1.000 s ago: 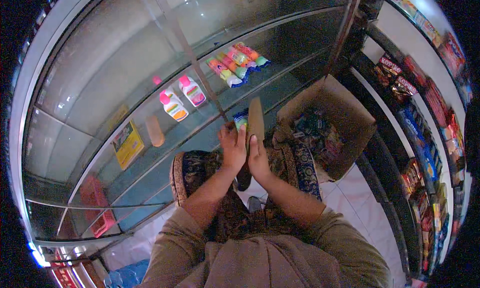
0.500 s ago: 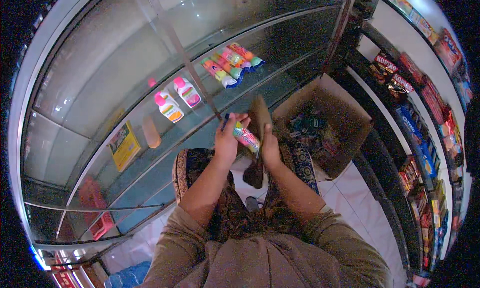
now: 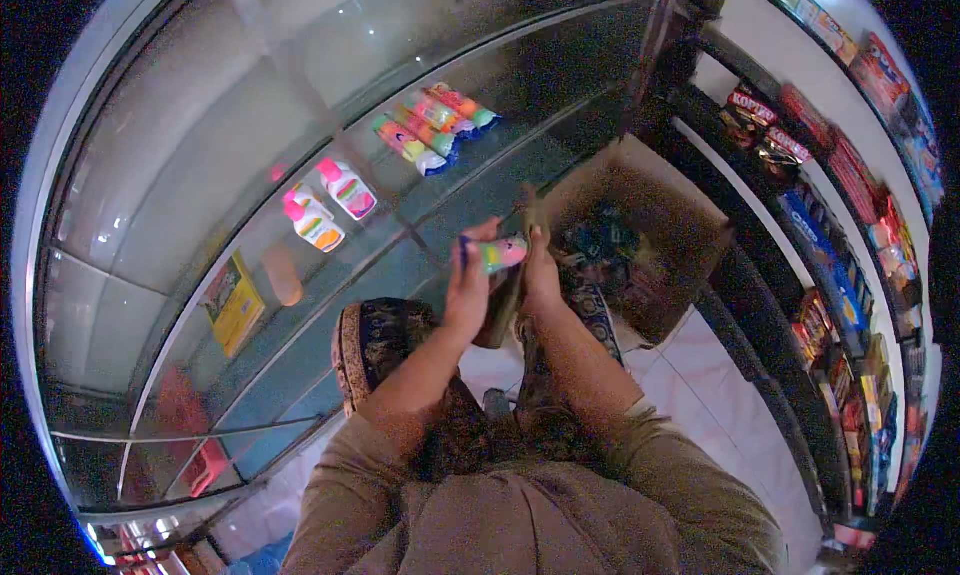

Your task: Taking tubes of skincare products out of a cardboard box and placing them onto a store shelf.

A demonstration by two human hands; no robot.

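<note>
**Colourful tube held at the glass case**

At centre frame the left hand [image 3: 468, 287] is closed around a small colourful tube [image 3: 497, 254], which lies crosswise with its blue cap toward the left. The right hand [image 3: 540, 271] sits just beside it, touching the tube's other end — whether it grips, I cannot tell. Right of centre stands an open cardboard box [image 3: 668, 237]. On the glass shelf [image 3: 200, 155], upper centre of the frame, lie similar tubes [image 3: 432, 128] — two pink-capped bottles [image 3: 330, 205] to their left.

Two pink-capped bottles [image 3: 330, 203], four shelved tubes [image 3: 435, 125]
</note>
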